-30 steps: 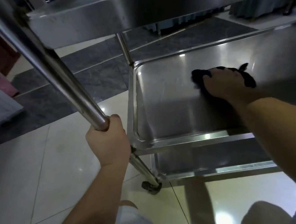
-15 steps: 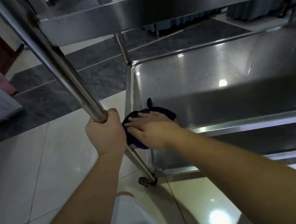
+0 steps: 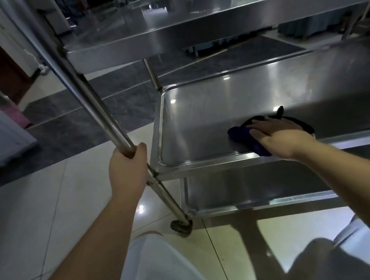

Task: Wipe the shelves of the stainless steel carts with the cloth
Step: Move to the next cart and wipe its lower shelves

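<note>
Purple cloth [image 3: 246, 136] lies under my flat right hand [image 3: 278, 134] near the middle shelf's [image 3: 199, 115] front lip; my left hand [image 3: 127, 168] grips the cart post [image 3: 89, 99]. Pushing too far forward could drag the cloth over that lip

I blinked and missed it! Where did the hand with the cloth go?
The right hand slid the cloth from the middle shelf's near-left corner rightward along the front edge. The left hand kept gripping the cart post.
</note>
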{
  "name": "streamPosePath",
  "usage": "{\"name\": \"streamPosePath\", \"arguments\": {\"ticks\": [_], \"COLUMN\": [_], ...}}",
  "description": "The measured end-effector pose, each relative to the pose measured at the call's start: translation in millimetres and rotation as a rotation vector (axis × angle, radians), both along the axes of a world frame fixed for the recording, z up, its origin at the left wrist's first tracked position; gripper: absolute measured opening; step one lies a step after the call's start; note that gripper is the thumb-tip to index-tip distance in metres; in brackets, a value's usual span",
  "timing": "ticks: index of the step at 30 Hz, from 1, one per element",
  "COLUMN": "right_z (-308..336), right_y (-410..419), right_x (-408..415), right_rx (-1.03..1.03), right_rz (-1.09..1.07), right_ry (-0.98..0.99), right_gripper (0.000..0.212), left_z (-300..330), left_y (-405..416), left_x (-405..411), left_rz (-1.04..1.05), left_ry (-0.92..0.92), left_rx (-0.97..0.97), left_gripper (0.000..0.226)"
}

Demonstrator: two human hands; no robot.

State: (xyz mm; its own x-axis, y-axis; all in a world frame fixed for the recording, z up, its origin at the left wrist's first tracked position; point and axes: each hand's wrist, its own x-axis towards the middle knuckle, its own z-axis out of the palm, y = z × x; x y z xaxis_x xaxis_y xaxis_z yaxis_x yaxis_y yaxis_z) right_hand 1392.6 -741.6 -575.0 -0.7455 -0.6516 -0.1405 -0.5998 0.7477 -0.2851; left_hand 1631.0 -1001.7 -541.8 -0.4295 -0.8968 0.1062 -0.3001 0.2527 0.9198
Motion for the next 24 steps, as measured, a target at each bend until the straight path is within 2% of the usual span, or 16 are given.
{"name": "streamPosePath", "arguments": {"ticks": [3,6,8,10,13,15,17,20,24], "right_z": [-2,-3,-4,-6,-8,-8,-7,-5,-8], "right_y": [-1,0,1,1,1,1,0,0,1], "right_x": [2,2,2,2,1,1,1,2,0], "right_rx": [-0.021,-0.026,-0.034,-0.046,-0.043,-0.034,-0.024,-0.032,-0.056], "right_rz": [0.002,0.011,0.011,0.013,0.023,0.024,0.018,0.013,0.022], "right_ry": [0.014,0.018,0.011,0.023,0.03,0.038,0.035,0.029,0.024], "right_gripper": [0.051,0.051,0.052,0.053,0.053,0.053,0.053,0.052,0.053], "left_z": [-17,-38,-45,-42,-28,-21,-19,-20,-29], "left_y": [8,22,40,62,89,100,107,115,122], "left_x": [20,37,41,37,13,-16,-49,-95,-137], "left_rz": [-0.063,-0.147,-0.2,-0.244,-0.347,-0.4,-0.444,-0.461,-0.432], "left_ry": [-0.291,-0.692,-0.852,-0.839,-0.686,-0.55,-0.491,-0.49,-0.508], "left_rx": [-0.076,-0.068,-0.066,-0.132,-0.258,-0.337,-0.443,-0.553,-0.571], "left_gripper": [0.024,0.052,0.049,0.024,0.013,0.014,0.025,0.041,0.035]}}
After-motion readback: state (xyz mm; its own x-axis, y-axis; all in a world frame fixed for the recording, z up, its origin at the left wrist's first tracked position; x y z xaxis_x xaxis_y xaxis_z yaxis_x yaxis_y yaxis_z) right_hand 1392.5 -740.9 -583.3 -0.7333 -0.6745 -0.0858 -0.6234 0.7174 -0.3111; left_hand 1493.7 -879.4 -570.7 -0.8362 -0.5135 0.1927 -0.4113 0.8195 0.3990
